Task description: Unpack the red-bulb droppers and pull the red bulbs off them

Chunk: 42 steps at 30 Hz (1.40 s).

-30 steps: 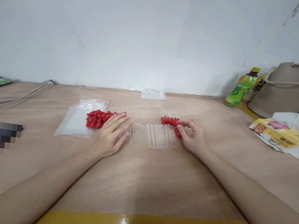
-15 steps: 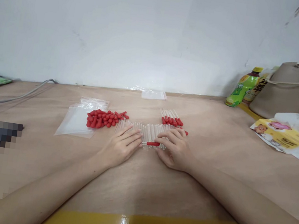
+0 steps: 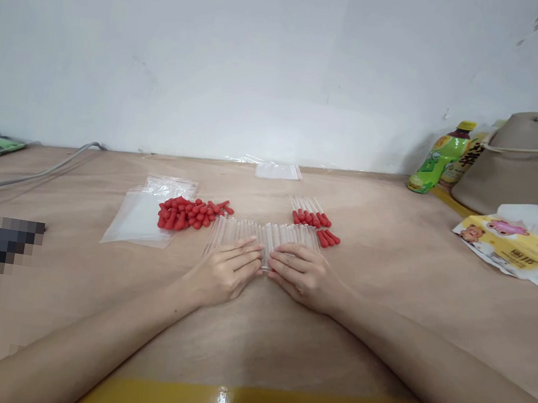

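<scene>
My left hand (image 3: 228, 273) and my right hand (image 3: 303, 277) are almost touching at the near side of a row of clear glass tubes (image 3: 237, 229). Both hands are closed in a pinch on one dropper, the left on its glass tube and the right on its red rubber bulb; fingers hide nearly all of it. To the left lies a heap of red rubber bulbs (image 3: 191, 212). Behind my right hand lie droppers with red bulbs fitted (image 3: 311, 219). A few more red bulb ends (image 3: 328, 239) rest nearer to that hand, their tubes partly hidden.
Clear plastic bags (image 3: 132, 218) lie under and beside the bulb heap. Another small bag (image 3: 278, 171) is by the wall. At right are a green bottle (image 3: 440, 158), a beige bag (image 3: 532, 163) and a tissue pack (image 3: 515, 245). A grey cable (image 3: 45, 171) runs at left.
My hands have come closer together, the right one moving left and slightly nearer. The dropper's red bulb, visible between them before, is now covered by fingers.
</scene>
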Each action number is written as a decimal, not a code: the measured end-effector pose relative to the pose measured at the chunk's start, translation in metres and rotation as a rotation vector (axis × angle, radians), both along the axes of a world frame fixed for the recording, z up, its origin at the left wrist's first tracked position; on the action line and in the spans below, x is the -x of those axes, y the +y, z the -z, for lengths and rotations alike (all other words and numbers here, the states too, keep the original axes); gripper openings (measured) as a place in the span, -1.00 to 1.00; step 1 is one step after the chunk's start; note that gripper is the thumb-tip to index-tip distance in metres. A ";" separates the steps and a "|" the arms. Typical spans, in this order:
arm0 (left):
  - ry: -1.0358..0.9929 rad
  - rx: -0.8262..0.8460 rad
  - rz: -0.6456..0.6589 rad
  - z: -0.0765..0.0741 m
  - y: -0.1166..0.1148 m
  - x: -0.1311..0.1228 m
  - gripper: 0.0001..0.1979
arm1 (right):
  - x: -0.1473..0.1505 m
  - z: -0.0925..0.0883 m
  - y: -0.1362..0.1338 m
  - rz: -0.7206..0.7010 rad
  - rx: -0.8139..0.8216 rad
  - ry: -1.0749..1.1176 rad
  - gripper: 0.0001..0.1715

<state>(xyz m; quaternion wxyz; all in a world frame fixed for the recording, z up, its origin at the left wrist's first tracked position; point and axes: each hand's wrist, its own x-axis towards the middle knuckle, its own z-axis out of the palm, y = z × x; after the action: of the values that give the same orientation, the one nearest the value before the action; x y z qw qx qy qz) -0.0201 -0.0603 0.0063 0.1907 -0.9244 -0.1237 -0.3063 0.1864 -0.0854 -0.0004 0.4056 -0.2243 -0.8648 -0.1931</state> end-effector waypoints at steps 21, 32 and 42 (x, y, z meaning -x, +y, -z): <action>-0.325 0.108 -0.441 -0.008 0.030 0.044 -0.78 | -0.062 -0.007 0.010 0.418 0.241 0.392 -0.78; -0.245 0.104 -0.453 0.004 0.045 0.045 -0.75 | -0.098 0.008 0.043 0.689 0.542 0.624 -0.64; -0.208 0.145 -0.433 0.007 0.040 0.037 -0.81 | -0.089 0.005 0.037 0.698 0.627 0.649 -0.65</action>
<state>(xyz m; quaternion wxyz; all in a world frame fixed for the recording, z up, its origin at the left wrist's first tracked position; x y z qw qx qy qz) -0.0574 -0.0206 -0.0005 0.1711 -0.8512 -0.3593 -0.3421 0.2757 -0.0486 -0.0057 0.4767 -0.6540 -0.5867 0.0289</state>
